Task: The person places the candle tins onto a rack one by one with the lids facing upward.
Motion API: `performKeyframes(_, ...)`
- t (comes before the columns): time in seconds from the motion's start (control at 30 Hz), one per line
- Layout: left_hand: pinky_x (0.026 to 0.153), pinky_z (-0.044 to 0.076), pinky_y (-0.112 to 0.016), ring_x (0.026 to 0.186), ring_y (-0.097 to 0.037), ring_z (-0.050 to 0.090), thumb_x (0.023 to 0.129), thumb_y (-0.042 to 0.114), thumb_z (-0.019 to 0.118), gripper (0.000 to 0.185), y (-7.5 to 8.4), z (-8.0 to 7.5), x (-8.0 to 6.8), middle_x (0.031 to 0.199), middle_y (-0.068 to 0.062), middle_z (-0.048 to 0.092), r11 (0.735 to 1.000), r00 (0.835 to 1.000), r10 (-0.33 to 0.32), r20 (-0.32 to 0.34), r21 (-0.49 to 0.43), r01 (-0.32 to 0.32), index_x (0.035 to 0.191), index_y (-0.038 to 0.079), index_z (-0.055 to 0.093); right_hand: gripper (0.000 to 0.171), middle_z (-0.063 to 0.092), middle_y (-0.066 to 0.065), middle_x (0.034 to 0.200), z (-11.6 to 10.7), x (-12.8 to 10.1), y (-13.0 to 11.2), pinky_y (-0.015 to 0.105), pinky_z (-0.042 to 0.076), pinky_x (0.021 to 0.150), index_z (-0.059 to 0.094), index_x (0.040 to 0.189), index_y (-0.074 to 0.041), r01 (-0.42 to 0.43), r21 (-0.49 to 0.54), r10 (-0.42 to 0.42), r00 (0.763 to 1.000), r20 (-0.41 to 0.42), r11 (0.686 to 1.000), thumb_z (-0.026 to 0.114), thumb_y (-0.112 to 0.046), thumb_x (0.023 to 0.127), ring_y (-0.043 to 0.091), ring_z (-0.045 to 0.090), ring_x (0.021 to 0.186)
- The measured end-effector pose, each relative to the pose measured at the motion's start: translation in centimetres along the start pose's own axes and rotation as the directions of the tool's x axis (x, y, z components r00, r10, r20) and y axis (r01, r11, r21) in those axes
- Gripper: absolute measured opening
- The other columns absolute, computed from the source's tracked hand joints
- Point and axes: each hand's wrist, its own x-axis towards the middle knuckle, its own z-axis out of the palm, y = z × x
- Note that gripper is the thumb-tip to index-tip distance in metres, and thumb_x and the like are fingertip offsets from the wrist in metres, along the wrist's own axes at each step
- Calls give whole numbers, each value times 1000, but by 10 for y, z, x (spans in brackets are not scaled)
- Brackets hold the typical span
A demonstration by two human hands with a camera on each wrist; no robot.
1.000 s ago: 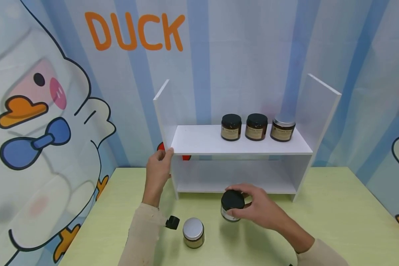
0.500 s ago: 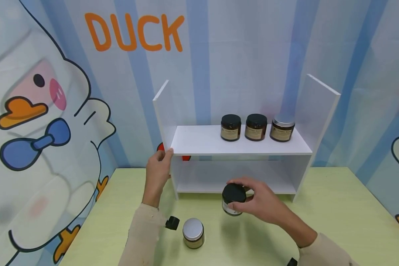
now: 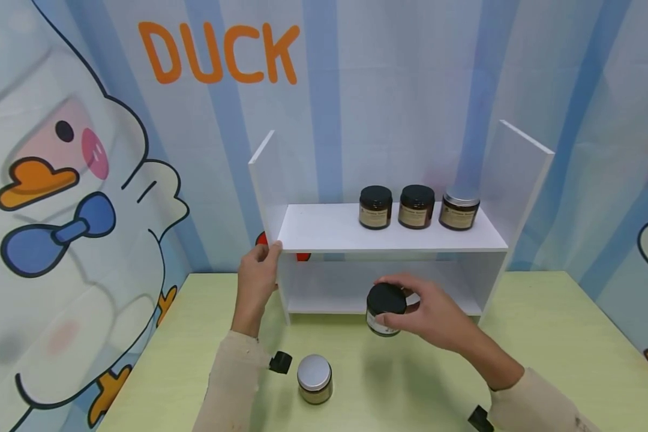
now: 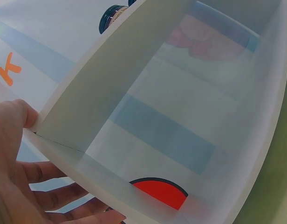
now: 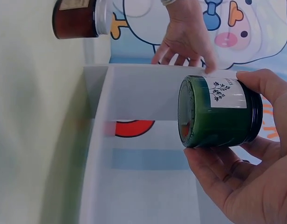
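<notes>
The right hand, fingers clamped round a green jar, hangs above the desk; the left hand's fingers grip the shelf at its left edge.

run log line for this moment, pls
left hand: grips shelf unit | right hand: holds green jar aloft | upper shelf: three jars | table: silver-lidded jar

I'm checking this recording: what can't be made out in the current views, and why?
- Head: the label on the held jar, partly covered by the right grip.
- Head: wording on the shelf jars, too small.
- Left wrist: most of those jars, hidden by the shelf board and top edge.
- Right wrist: the silver-lidded jar, cut off by the top edge.
</notes>
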Motion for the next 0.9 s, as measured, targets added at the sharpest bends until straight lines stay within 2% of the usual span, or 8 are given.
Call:
performKeyframes(0.3, 84, 58, -50, 105, -29, 53, 101, 56, 50, 52, 2, 1, 1, 119, -11, 59, 1000, 1000, -13, -3, 14, 13, 120, 10, 63, 53, 62, 6, 129, -14, 4, -9, 33, 60, 76, 64, 135, -23, 62, -31, -63, 997, -35, 998, 84, -28, 85, 24, 64, 103)
performKeyframes(0.53, 85, 58, -51, 107, -28, 53, 101, 56, 50, 53, 0, 1, 1, 121, -11, 60, 1000, 1000, -14, 3, 10, 14, 121, 8, 63, 52, 63, 4, 129, -18, 7, -16, 33, 59, 79, 65, 134, -24, 62, -92, -67, 997, -49, 994, 83, -30, 86, 21, 65, 102)
performKeyframes(0.7, 85, 58, -50, 105, -28, 53, 101, 56, 50, 52, 1, 1, 0, 117, -12, 60, 1000, 1000, -6, -1, 12, 6, 118, 9, 63, 53, 60, 6, 134, -23, 10, -22, 33, 58, 78, 64, 135, -23, 65, -122, -70, 997, -37, 990, 82, -32, 86, 23, 63, 105)
performKeyframes(0.9, 82, 58, -48, 102, -27, 53, 100, 57, 50, 50, 2, 1, -1, 113, -11, 59, 1000, 1000, -2, -5, 11, 2, 115, 11, 63, 52, 62, 4, 128, -31, 15, -29, 35, 58, 73, 65, 134, -24, 85, -142, -91, 995, -34, 986, 83, -30, 85, 25, 61, 101)
